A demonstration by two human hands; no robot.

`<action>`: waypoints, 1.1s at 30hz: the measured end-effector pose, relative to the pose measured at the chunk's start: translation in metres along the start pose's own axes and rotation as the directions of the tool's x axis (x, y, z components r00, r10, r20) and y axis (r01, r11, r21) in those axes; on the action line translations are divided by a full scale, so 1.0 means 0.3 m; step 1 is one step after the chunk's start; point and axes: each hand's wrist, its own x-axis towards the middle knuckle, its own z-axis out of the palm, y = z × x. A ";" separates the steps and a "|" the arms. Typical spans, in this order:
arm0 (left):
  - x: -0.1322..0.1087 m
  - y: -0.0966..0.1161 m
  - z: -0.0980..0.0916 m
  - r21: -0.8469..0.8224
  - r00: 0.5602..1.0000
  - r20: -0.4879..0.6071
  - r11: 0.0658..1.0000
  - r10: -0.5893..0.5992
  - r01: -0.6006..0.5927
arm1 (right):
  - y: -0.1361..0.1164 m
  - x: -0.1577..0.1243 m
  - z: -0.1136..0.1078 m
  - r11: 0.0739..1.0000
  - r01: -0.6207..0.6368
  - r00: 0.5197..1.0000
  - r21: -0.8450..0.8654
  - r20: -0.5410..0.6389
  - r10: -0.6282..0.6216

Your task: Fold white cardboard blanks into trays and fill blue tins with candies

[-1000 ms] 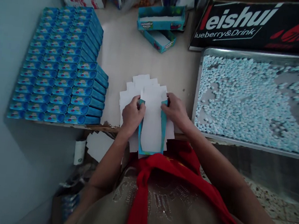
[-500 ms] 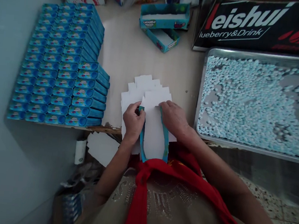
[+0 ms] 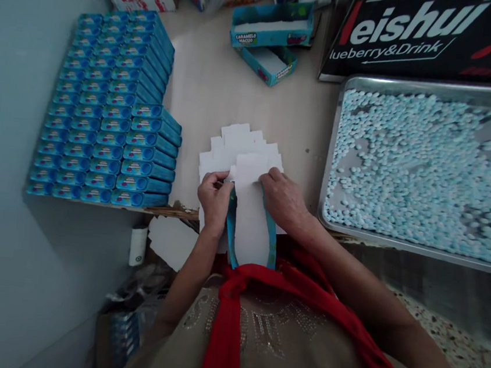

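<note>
A partly folded cardboard box (image 3: 251, 231), white inside with blue side walls, lies at the table's front edge against my red apron. My left hand (image 3: 216, 201) pinches its far left corner between thumb and fingers. At the far right corner, my right hand (image 3: 283, 197) grips the other side wall with curled fingers. The far end flap stands out flat between both hands. Beneath the box is a fanned pile of flat white cardboard blanks (image 3: 235, 139).
Stacked blue boxes (image 3: 112, 111) fill the left side by the wall. Two open blue trays (image 3: 272, 32) sit at the back. To the right are a metal tray (image 3: 328, 157) of pale blue and white candies (image 3: 405, 171) and a black carton (image 3: 401, 42).
My left hand has shifted slightly outward and down with the left corner of the box. The right hand stays at its corner. The whole view has moved a little.
</note>
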 end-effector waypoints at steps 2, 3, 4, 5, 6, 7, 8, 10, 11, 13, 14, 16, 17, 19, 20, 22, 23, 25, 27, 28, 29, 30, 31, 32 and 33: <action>-0.007 0.004 -0.006 -0.011 0.999 0.007 0.999 0.050 -0.050 | 0.002 0.007 -0.015 1.000 0.023 0.999 0.009 0.029 -0.023; -0.009 0.005 -0.010 -0.003 0.996 0.022 0.996 0.090 -0.090 | 0.003 0.013 -0.026 1.000 0.028 0.999 0.010 0.046 -0.029; -0.010 0.005 -0.013 0.007 0.991 0.042 0.992 0.124 -0.124 | 0.004 0.021 -0.038 0.999 0.032 0.997 0.015 0.069 -0.033; -0.011 0.004 -0.015 0.014 0.988 0.059 0.989 0.145 -0.146 | 0.005 0.032 -0.050 0.999 0.036 0.995 0.024 0.098 -0.038; -0.010 0.004 -0.017 0.019 0.985 0.071 0.988 0.154 -0.156 | 0.006 0.042 -0.062 0.999 0.037 0.991 0.039 0.129 -0.042; -0.009 0.005 -0.019 0.025 0.983 0.079 0.986 0.165 -0.167 | 0.007 0.052 -0.072 0.998 0.038 0.987 0.059 0.157 -0.046; -0.007 0.007 -0.021 0.039 0.977 0.093 0.980 0.190 -0.194 | 0.008 0.061 -0.079 0.996 0.032 0.984 0.085 0.173 -0.046; 0.001 0.012 -0.025 0.089 0.946 0.150 0.949 0.288 -0.303 | 0.007 0.066 -0.079 0.989 -0.006 0.988 0.145 0.152 -0.016; 0.007 0.015 -0.028 0.111 0.920 0.189 0.924 0.342 -0.366 | 0.006 0.061 -0.072 0.983 -0.038 0.993 0.177 0.117 0.017; 0.020 0.015 -0.033 0.119 0.879 0.264 0.891 0.397 -0.438 | 0.005 0.039 -0.047 0.962 -0.098 0.995 0.254 0.031 0.093; 0.024 0.012 -0.033 0.107 0.872 0.286 0.891 0.397 -0.441 | 0.006 0.024 -0.031 0.947 -0.117 0.992 0.299 -0.007 0.125; 0.024 0.000 -0.029 0.071 0.877 0.292 0.906 0.382 -0.418 | 0.011 -0.007 0.002 0.905 -0.125 0.984 0.406 -0.065 0.165; 0.019 -0.007 -0.024 0.056 0.884 0.277 0.912 0.376 -0.406 | 0.016 -0.021 0.017 0.880 -0.117 0.980 0.461 -0.091 0.178; -0.003 -0.019 -0.010 0.039 0.900 0.226 0.920 0.372 -0.390 | 0.025 -0.039 0.041 0.833 -0.088 0.969 0.547 -0.145 0.198; -0.017 -0.024 -0.003 0.036 0.909 0.202 0.924 0.365 -0.380 | 0.029 -0.044 0.048 0.817 -0.073 0.964 0.572 -0.170 0.205; -0.044 -0.027 0.006 0.031 0.926 0.174 0.938 0.335 -0.346 | 0.032 -0.049 0.055 0.803 -0.045 0.954 0.594 -0.213 0.211; -0.055 -0.027 0.009 0.027 0.933 0.170 0.945 0.317 -0.326 | 0.031 -0.049 0.054 0.799 -0.030 0.951 0.600 -0.229 0.208; -0.069 -0.025 0.011 -0.010 0.944 0.164 0.957 0.286 -0.289 | 0.026 -0.049 0.049 0.795 0.002 0.947 0.607 -0.257 0.194; -0.072 -0.026 0.014 -0.101 0.948 0.157 0.960 0.276 -0.262 | 0.019 -0.048 0.045 0.803 0.033 0.945 0.595 -0.280 0.169; -0.070 -0.028 0.017 -0.154 0.947 0.156 0.954 0.280 -0.257 | 0.016 -0.047 0.046 0.814 0.046 0.945 0.579 -0.290 0.153; -0.067 -0.031 0.022 -0.204 0.944 0.156 0.945 0.290 -0.257 | 0.013 -0.046 0.051 0.826 0.055 0.944 0.561 -0.298 0.139; -0.063 -0.033 0.028 -0.249 0.941 0.150 0.933 0.303 -0.261 | 0.011 -0.045 0.058 0.838 0.056 0.943 0.543 -0.306 0.135; -0.059 -0.036 0.035 -0.283 0.939 0.133 0.920 0.317 -0.270 | 0.009 -0.044 0.068 0.847 0.048 0.939 0.530 -0.312 0.142; -0.055 -0.037 0.041 -0.308 0.939 0.105 0.908 0.328 -0.283 | 0.008 -0.042 0.079 0.848 0.031 0.934 0.529 -0.317 0.164; -0.052 -0.037 0.045 -0.324 0.939 0.071 0.898 0.337 -0.298 | 0.008 -0.041 0.091 0.841 0.006 0.927 0.542 -0.318 0.198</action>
